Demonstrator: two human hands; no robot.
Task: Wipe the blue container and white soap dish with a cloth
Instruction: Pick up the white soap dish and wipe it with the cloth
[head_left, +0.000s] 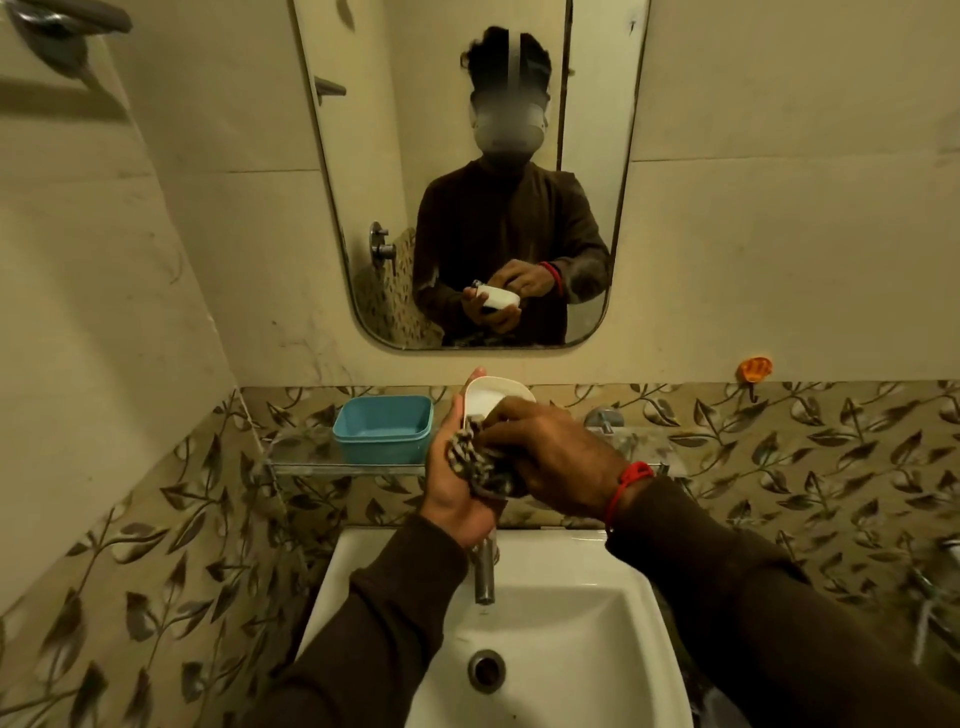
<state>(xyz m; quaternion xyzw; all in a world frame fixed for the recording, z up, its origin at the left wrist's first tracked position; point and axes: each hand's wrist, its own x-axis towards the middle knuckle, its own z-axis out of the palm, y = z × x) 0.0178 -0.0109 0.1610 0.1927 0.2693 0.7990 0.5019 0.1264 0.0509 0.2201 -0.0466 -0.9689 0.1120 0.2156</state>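
Observation:
My left hand (457, 467) holds the white soap dish (491, 397) tilted upright above the sink, fingers wrapped along its left side. My right hand (556, 457) presses a patterned dark-and-light cloth (475, 462) against the lower part of the dish; the cloth hangs bunched between both hands. The blue container (383, 428) stands open on the glass shelf (322, 467), just left of my hands and apart from them. The dish's lower half is hidden by the cloth and my right hand.
A white sink (561, 613) with a metal tap (484, 571) lies directly below my hands. A mirror (363, 156) on the wall reflects a person holding the dish. An orange hook (754, 368) sticks to the wall at the right. A leaf-patterned tile band runs behind the shelf.

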